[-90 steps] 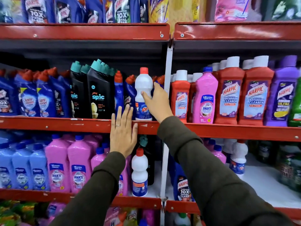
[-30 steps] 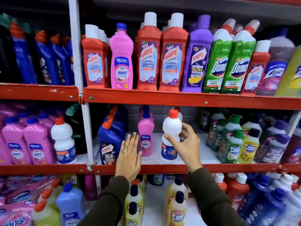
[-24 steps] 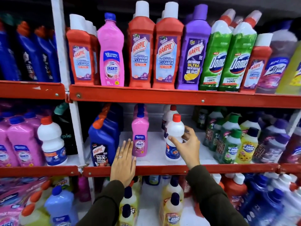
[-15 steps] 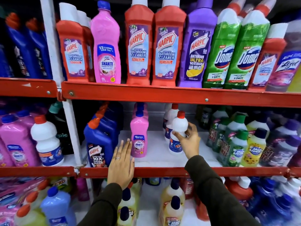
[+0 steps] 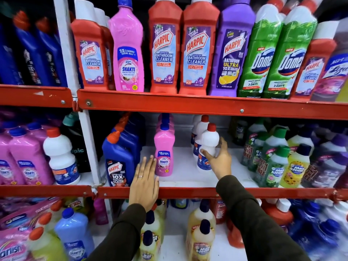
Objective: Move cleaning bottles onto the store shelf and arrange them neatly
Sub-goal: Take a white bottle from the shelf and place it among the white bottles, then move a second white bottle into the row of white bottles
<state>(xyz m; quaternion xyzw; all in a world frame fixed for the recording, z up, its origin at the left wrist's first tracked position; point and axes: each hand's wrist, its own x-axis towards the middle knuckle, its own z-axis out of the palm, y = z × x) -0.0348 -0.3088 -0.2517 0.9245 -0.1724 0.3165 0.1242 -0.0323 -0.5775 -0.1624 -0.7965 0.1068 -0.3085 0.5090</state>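
Observation:
A white bottle with a red cap (image 5: 208,144) stands on the white middle shelf (image 5: 188,178), in front of two more white red-capped bottles (image 5: 199,132). My right hand (image 5: 219,160) wraps its fingers around the lower body of the front bottle. Flat and with fingers apart, my left hand (image 5: 144,182) rests on the red front rail (image 5: 197,192) of that shelf, just left of a pink Shakti bottle (image 5: 163,155).
Blue Harpic bottles (image 5: 119,161) stand left of the pink one. Green and yellow bottles (image 5: 273,162) crowd the right side. The upper shelf (image 5: 188,105) holds tall red, purple and green bottles. A white upright post (image 5: 88,147) divides the bays. Yellow bottles (image 5: 201,230) stand below.
My right hand carried the white bottle from the upper left bay down to the middle shelf and pushed it back toward the other white bottles. My left hand moved down to this shelf's rail.

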